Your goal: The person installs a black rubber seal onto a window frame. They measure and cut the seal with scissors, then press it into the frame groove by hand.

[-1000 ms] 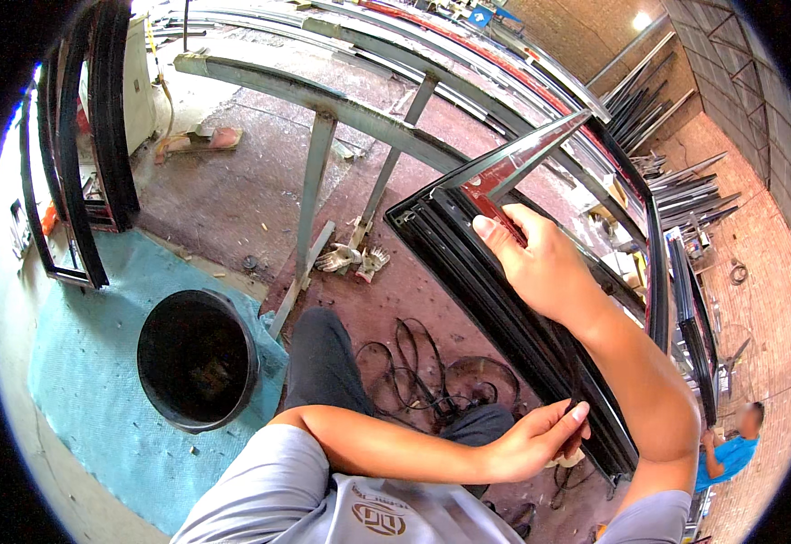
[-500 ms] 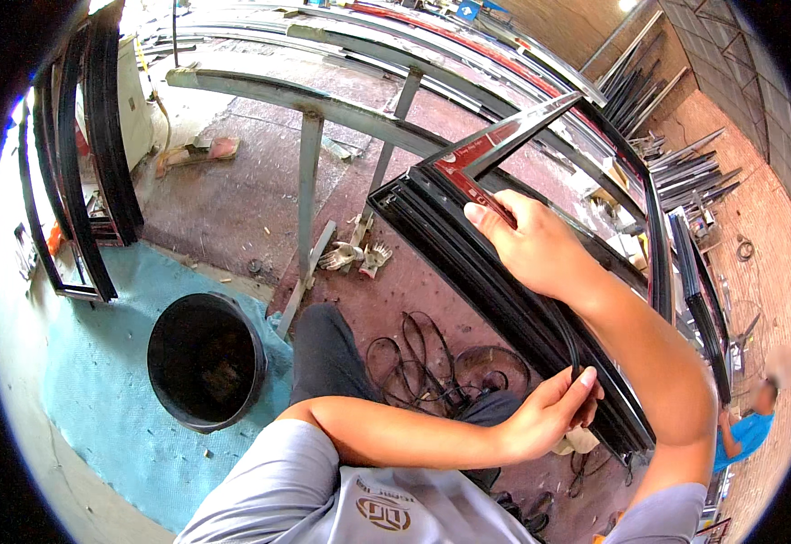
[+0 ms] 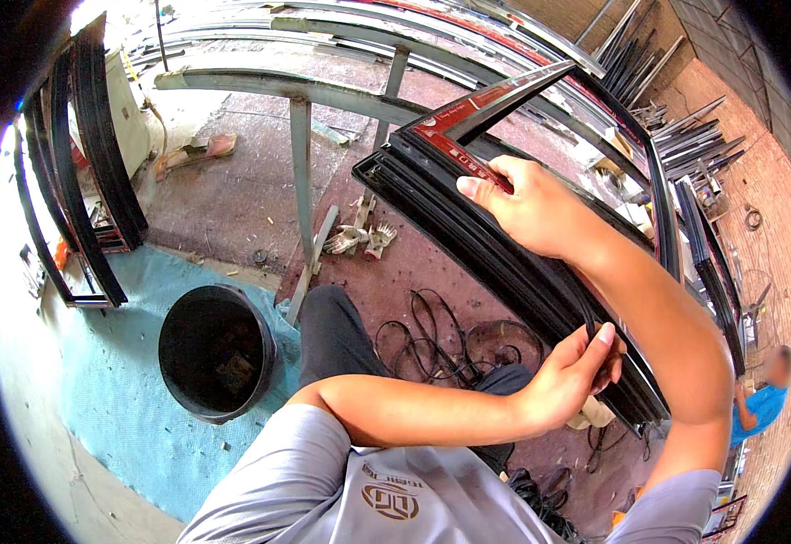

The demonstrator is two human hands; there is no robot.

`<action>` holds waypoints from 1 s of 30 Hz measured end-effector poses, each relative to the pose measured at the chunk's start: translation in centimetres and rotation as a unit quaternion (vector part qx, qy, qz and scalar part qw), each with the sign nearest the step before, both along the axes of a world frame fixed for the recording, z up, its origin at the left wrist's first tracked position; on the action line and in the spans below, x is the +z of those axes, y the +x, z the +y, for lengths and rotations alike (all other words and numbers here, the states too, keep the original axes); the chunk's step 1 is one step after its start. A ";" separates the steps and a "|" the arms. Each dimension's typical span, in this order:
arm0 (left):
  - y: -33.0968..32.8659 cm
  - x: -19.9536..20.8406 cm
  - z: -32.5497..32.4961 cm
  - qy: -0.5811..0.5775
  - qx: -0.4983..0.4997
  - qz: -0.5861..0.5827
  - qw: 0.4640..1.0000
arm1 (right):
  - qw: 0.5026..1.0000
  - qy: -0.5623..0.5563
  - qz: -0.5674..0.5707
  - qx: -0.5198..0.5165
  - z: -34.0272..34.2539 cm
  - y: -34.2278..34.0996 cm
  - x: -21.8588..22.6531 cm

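Observation:
A black metal window frame (image 3: 472,222) with red-and-white film on one side lies slanted in front of me, on the right. My right hand (image 3: 527,208) grips its near bar close to the upper corner, thumb on the grooved outer face and fingers over the filmed side. Lower along the same bar, my left hand (image 3: 577,376) is closed in a pinch on a thin black rubber strip (image 3: 587,306), which runs up along the frame toward my right hand. Part of the strip is hidden behind my right hand and forearm.
A black bucket (image 3: 216,354) stands on a blue mat (image 3: 123,381) at left. More black frames (image 3: 96,145) lean behind it. A steel rack (image 3: 300,172) stands ahead, with work gloves (image 3: 363,240) by its foot. Loose black cord (image 3: 422,340) lies below. A person in blue (image 3: 762,408) is at far right.
The frame and both hands sit slightly higher in view. My left hand has moved up and right along the bar, still pinching the rubber strip. My right hand keeps its grip.

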State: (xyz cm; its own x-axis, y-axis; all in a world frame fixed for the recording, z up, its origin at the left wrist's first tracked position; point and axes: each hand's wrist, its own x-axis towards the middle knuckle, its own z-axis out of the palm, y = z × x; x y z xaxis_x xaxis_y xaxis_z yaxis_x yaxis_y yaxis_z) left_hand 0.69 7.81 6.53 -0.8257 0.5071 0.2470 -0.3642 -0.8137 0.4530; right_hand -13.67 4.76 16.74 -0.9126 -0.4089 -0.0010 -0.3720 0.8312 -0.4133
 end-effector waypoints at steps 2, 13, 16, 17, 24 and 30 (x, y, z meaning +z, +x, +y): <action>0.0 0.0 0.3 0.004 -0.005 -0.001 1.000 | 0.999 -0.034 -0.027 0.000 0.7 -0.8 -0.4; -0.4 0.0 -0.1 -0.009 -0.021 -0.006 1.000 | 0.997 0.019 -0.056 -0.050 -1.9 -1.4 0.2; -0.4 0.2 -0.2 -0.010 -0.024 -0.014 1.000 | 0.998 0.019 -0.047 -0.037 -1.9 -1.4 0.4; -0.4 0.2 -0.4 -0.013 -0.024 -0.022 0.999 | 0.999 0.014 -0.042 -0.018 -1.9 -1.0 0.8; -0.3 0.2 -0.4 0.005 -0.026 -0.035 0.999 | 0.999 0.022 -0.024 -0.030 2.0 0.8 0.0; -0.1 0.8 0.0 0.025 -0.026 -0.034 0.999 | 0.994 0.089 -0.003 -0.070 1.4 1.4 0.5</action>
State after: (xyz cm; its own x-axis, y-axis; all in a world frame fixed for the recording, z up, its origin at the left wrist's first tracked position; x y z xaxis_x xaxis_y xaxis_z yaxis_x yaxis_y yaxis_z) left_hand 0.57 7.80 7.29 -0.8148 0.5373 0.2177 -0.4344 -0.8145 0.3845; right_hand -12.22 6.14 17.28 -0.9600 -0.2716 -0.0685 -0.2460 0.9346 -0.2570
